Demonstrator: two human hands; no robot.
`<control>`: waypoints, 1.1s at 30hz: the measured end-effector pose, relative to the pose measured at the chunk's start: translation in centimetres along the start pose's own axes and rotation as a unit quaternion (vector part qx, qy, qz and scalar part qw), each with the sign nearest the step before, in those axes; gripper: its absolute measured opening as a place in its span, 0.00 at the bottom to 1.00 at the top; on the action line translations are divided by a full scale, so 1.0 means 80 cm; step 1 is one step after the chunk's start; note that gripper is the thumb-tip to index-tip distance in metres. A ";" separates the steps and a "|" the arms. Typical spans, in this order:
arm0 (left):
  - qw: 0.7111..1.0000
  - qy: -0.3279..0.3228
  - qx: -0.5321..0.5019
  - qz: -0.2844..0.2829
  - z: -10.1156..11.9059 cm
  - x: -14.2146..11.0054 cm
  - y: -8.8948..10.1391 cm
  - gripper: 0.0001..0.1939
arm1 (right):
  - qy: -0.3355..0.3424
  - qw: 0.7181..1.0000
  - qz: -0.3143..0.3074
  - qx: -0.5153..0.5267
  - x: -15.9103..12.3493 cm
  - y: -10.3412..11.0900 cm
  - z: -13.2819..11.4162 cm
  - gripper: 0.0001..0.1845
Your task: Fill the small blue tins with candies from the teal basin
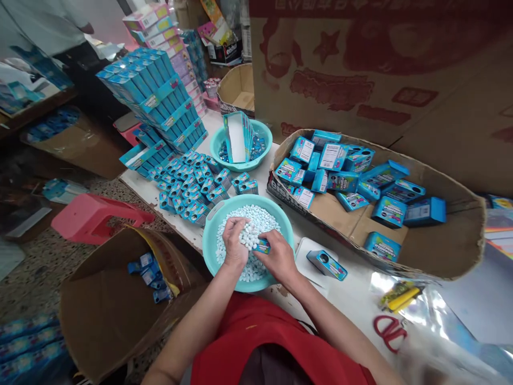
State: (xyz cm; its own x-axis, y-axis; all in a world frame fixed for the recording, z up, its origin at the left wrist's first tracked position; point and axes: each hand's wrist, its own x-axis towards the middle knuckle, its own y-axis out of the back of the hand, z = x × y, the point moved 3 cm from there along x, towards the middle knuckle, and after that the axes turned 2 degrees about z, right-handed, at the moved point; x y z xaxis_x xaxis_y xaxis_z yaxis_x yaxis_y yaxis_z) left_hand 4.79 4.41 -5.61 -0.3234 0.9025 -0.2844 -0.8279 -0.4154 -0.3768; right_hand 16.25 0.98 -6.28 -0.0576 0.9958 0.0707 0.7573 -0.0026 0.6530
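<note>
My left hand is cupped over a turquoise basin and holds a heap of small white candies. Between the fingers of my right hand is a small blue candy box, held close against that heap; part of the box is hidden by the fingers. More white candies fill the basin beneath both hands. To the right of the basin, another blue box lies on a small white scale-like plate.
A long cardboard tray at right holds several blue boxes. Upright boxes crowd the table's left, before stacked display packs. Behind stands a second basin. Red scissors lie at right; an open carton stands at lower left.
</note>
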 end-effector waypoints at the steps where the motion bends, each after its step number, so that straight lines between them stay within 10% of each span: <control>1: 1.000 -0.012 -0.001 0.008 0.001 0.001 -0.001 0.10 | 0.002 1.000 0.009 -0.002 0.001 0.002 -0.003 0.14; 33: 0.998 -0.035 0.046 -0.004 0.003 0.007 -0.026 0.15 | -0.028 0.999 0.010 0.023 0.011 0.014 -0.011 0.13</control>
State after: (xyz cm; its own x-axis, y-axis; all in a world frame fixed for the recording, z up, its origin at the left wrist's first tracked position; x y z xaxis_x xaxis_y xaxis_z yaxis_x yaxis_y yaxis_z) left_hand 6.22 5.85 -4.76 -0.3449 0.9129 -0.2182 -0.8680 -0.3987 -0.2959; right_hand 16.46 1.80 -4.84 -0.0065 0.9991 0.0414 0.7868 -0.0205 0.6169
